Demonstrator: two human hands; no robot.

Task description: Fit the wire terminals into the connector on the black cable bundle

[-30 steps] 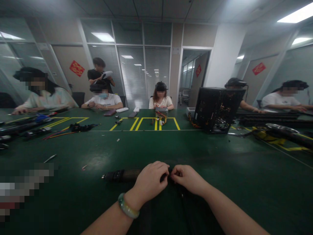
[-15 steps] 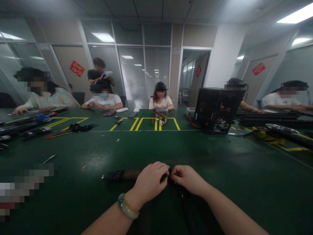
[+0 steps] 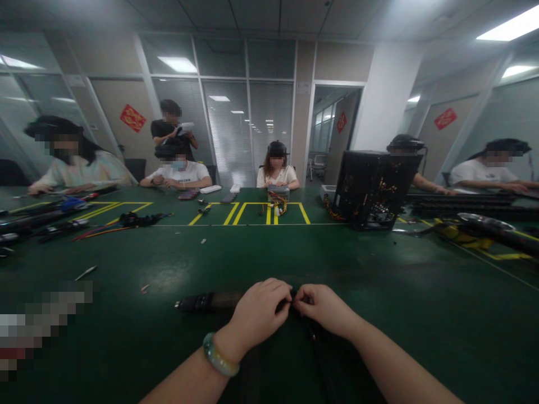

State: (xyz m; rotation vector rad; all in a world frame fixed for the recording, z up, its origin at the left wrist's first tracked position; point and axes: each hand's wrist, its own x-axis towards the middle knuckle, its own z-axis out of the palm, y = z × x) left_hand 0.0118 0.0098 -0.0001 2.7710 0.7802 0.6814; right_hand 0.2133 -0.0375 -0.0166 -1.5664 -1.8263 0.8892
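Note:
Right in front of me on the green table lies a dark, long cylindrical thing (image 3: 202, 303) with a small metal tip at its left end. My left hand (image 3: 261, 308) is curled over its right part, fingers closed, a bracelet on the wrist. Close beside it, my right hand (image 3: 324, 307) is closed in a pinch, thumb against fingers. Between the fingertips a bit of something dark shows, too small to name. Below the hands a dark cable-like strip (image 3: 322, 359) runs toward me.
A black computer case (image 3: 370, 191) stands at the back right. Wire bundles (image 3: 138, 219) lie at the left, and a power supply with coloured wires (image 3: 278, 193) sits before a seated person across the table. A thin pale stick (image 3: 86, 273) lies at the left.
My hands and the dark cylindrical thing keep their places. The hand of the person at the far left has shifted slightly to the right.

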